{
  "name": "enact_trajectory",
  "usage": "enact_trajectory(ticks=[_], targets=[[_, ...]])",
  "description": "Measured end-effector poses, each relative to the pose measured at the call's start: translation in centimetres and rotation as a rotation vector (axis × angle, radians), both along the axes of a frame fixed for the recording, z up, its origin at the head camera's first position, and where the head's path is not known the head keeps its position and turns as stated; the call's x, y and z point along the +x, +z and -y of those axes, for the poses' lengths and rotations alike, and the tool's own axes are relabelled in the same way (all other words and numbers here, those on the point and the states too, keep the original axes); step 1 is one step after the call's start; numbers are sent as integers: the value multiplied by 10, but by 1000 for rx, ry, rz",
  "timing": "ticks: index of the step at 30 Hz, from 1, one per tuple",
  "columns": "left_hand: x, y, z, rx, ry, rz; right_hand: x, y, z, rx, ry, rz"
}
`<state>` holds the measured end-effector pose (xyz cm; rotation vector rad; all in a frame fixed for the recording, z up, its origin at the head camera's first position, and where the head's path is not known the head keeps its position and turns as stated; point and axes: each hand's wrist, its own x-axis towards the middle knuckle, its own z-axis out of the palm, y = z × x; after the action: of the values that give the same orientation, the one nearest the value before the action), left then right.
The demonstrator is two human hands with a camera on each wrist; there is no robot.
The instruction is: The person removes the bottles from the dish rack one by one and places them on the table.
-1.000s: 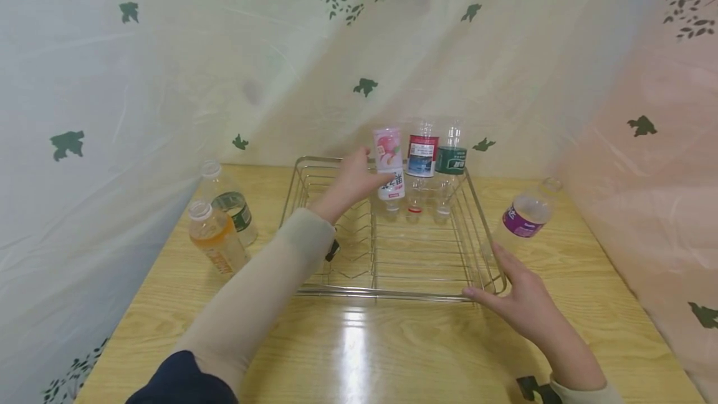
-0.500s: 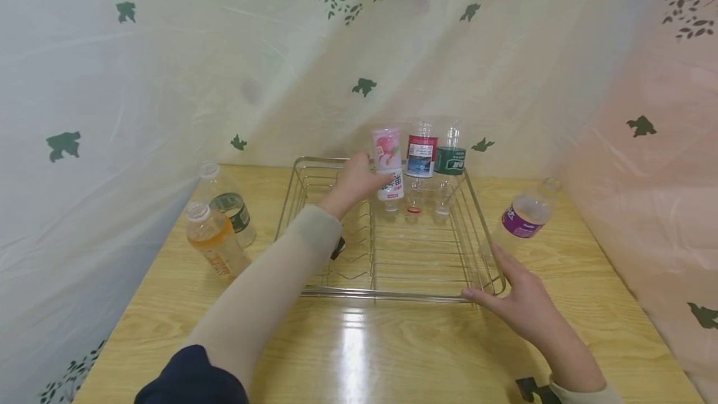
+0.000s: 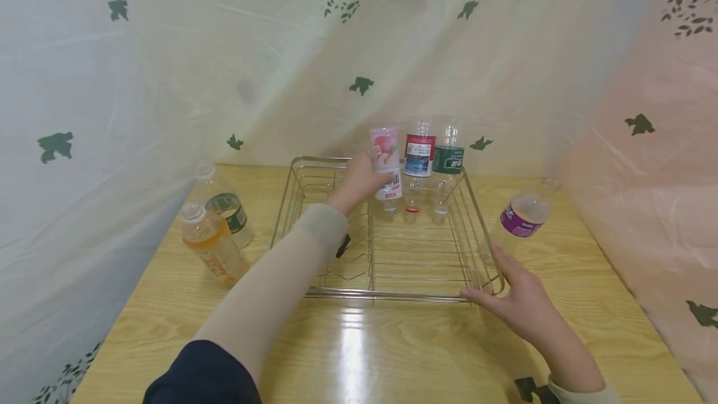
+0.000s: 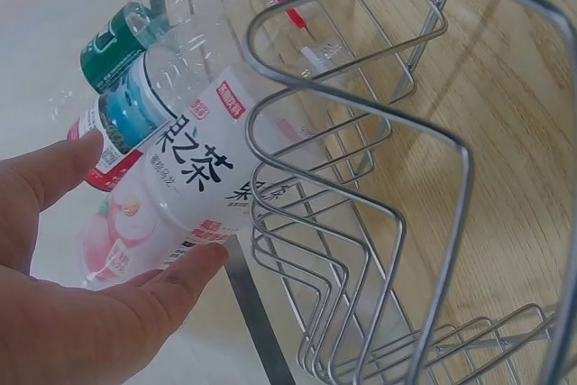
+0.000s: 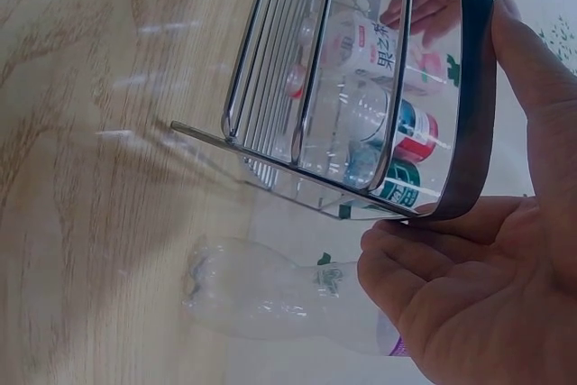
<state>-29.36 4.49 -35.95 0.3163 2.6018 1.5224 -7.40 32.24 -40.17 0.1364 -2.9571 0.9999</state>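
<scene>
A pink-and-white peach tea bottle [image 3: 382, 148] stands neck down at the back of a wire rack [image 3: 421, 242]. My left hand [image 3: 354, 181] is at its left side, thumb overlapping its front. In the left wrist view that hand's fairly straight fingers [image 4: 171, 290] lie along one side of the bottle, with a gap showing by the thumb. To the bottle's right, a red-and-blue-labelled bottle [image 3: 419, 156] and a green-labelled one [image 3: 449, 159] also stand neck down. My right hand [image 3: 518, 295] grips the rack's front right corner, thumb on the front rim, fingers along the side.
Upright at the left of the wooden table [image 3: 415, 354] are an orange-banded bottle [image 3: 210, 242] and a clear one with a green label [image 3: 227, 211]. A purple-labelled bottle [image 3: 521, 220] stands right of the rack. Behind hangs a leaf-patterned sheet [image 3: 291, 92].
My left forearm has shifted slightly to the right, and the hand sits a little closer to the peach tea bottle. The bottles in the rack and my right hand keep their places.
</scene>
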Motion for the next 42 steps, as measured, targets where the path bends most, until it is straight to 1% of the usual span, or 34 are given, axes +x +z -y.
enact_trajectory(ticks=[4,7,19,26,33,36,42], targets=[[-1,-1,-2,1,4,-10,1,0,0,2,-5,6],[-2,-3,-3,22,7,-3,1,0,0,3,-6,5],[-9,-13,-8,45,14,-13,2,-2,-1,11,-12,-3],[-11,-13,-11,58,12,-23,1,-3,-2,2,-4,-10],[-12,-13,-12,29,34,4,0,-5,0,-2,-3,-1],[-13,-14,-14,31,38,11,0,-5,1,-1,-4,-1],[-20,-17,-20,34,62,23,0,-4,-1,-1,7,-23]])
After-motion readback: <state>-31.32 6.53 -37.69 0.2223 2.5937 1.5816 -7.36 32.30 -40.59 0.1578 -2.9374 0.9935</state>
